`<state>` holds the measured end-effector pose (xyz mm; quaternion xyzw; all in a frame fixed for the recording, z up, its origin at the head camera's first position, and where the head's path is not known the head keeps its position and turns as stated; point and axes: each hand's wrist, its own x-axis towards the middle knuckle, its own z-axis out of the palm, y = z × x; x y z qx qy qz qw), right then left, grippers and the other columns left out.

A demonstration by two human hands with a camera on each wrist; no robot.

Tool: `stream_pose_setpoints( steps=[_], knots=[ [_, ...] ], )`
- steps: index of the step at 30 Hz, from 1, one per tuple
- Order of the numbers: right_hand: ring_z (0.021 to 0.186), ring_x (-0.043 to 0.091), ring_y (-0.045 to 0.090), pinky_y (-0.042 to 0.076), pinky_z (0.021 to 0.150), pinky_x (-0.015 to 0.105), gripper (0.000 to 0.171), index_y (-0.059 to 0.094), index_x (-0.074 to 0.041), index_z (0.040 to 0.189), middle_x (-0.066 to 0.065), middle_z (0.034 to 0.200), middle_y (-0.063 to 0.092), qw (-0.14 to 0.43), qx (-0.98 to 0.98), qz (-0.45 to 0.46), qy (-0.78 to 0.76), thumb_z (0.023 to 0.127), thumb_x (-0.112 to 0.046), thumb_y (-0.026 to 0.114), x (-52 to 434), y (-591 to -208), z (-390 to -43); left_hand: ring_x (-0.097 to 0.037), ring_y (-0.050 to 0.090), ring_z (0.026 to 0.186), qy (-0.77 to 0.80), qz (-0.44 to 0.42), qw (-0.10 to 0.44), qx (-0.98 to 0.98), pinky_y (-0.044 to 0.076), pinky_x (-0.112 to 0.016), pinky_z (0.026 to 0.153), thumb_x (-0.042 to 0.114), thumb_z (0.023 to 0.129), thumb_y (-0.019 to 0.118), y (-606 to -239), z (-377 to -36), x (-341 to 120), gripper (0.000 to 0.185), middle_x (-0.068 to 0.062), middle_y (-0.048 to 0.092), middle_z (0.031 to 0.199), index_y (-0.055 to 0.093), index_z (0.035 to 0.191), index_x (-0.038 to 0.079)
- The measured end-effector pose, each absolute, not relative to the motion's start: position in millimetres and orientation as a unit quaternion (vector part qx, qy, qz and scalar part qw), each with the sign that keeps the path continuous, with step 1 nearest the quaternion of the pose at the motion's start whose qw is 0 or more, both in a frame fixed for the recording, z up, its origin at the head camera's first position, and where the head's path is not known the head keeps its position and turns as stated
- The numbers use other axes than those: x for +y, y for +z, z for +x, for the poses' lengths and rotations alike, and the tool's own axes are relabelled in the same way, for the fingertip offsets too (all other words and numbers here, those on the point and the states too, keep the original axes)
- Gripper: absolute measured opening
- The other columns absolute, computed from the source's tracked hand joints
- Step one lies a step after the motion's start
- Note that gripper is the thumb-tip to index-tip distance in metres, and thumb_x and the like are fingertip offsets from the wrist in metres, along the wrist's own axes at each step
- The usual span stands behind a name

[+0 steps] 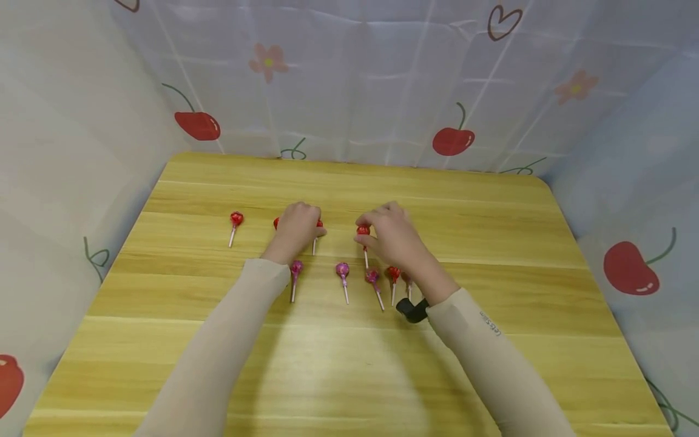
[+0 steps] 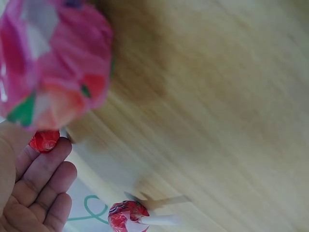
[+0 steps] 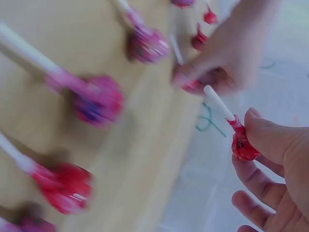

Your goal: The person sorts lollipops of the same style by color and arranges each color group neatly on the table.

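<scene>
Red foil catches the eye first: the right hand (image 1: 394,238) pinches a red lollipop (image 1: 363,230) by its head between thumb and fingers, the white stick pointing back toward the near edge of the tabletop (image 1: 491,243). The right wrist view shows the same candy (image 3: 243,145) clamped at the thumb tip, its stick slanting up and away, the other fingers (image 3: 256,179) curled loosely beneath it.

Just to the left, the left hand (image 1: 296,229) sits knuckles up over two more red lollipops: one head (image 1: 276,223) peeks out at its left side, another (image 1: 319,223) at its right with the stick running toward the near edge. Whether the fingers actually grip either one I cannot tell; in the left wrist view the fingers (image 2: 46,183) look relaxed, with a red candy (image 2: 44,140) at their tips.

Farther toward the left edge a lone red lollipop (image 1: 235,220) lies by itself, in line with the ones at the hands. Nearer to the person runs a second row: a pink lollipop (image 1: 296,267) just beside the left wrist, another pink one (image 1: 342,270) in the middle, a third pink one (image 1: 373,277), then a red one (image 1: 393,274) and one more (image 1: 406,278) partly hidden under the right wrist. A black strap piece (image 1: 412,309) sits at that wrist. Cherry-printed cloth (image 1: 453,141) hangs behind the far edge.
</scene>
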<state>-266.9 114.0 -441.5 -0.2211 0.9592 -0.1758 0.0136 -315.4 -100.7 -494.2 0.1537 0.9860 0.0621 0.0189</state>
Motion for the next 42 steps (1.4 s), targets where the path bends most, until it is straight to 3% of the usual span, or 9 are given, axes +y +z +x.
stream_pose_setpoints(
  steps=[7, 17, 29, 42],
  knots=[
    [0.117, 0.029, 0.046, 0.034, 0.096, 0.047, 0.032, 0.071, -0.017, 0.115, -0.002, 0.111, 0.069, 0.009, 0.963, -0.200, -0.182, 0.092, -0.038, 0.070, 110, -430, -294, -0.023, 0.060, 0.076, 0.073, 0.152, 0.021, 0.985, 0.049, -0.036, 0.074, 0.036, 0.086, 0.076, -497, -314, -102, 0.033, -0.005, 0.063, 0.074, 0.064, 0.080, 0.007],
    [0.111, 0.030, 0.048, 0.033, 0.091, 0.045, 0.031, 0.072, -0.015, 0.114, 0.001, 0.109, 0.071, 0.047, 0.966, -0.165, -0.192, 0.091, -0.036, 0.072, 104, -455, -321, -0.023, 0.061, 0.079, 0.079, 0.154, 0.027, 0.985, 0.050, -0.036, 0.077, 0.035, 0.087, 0.076, -496, -316, -99, 0.030, -0.005, 0.066, 0.079, 0.066, 0.084, 0.006],
    [0.105, 0.030, 0.049, 0.033, 0.091, 0.044, 0.030, 0.072, -0.016, 0.111, 0.002, 0.111, 0.072, 0.081, 0.968, -0.160, -0.176, 0.092, -0.038, 0.070, 98, -487, -328, -0.024, 0.063, 0.081, 0.093, 0.151, 0.029, 0.984, 0.051, -0.038, 0.081, 0.033, 0.087, 0.076, -494, -318, -97, 0.029, -0.006, 0.068, 0.081, 0.068, 0.085, 0.006],
    [0.103, 0.029, 0.047, 0.032, 0.088, 0.042, 0.028, 0.073, -0.018, 0.109, 0.001, 0.117, 0.071, 0.097, 0.969, -0.158, -0.165, 0.092, -0.039, 0.070, 90, -494, -331, -0.027, 0.065, 0.087, 0.089, 0.152, 0.029, 0.984, 0.052, -0.039, 0.085, 0.032, 0.088, 0.076, -494, -316, -101, 0.028, -0.007, 0.069, 0.085, 0.068, 0.089, 0.005]
  ],
)
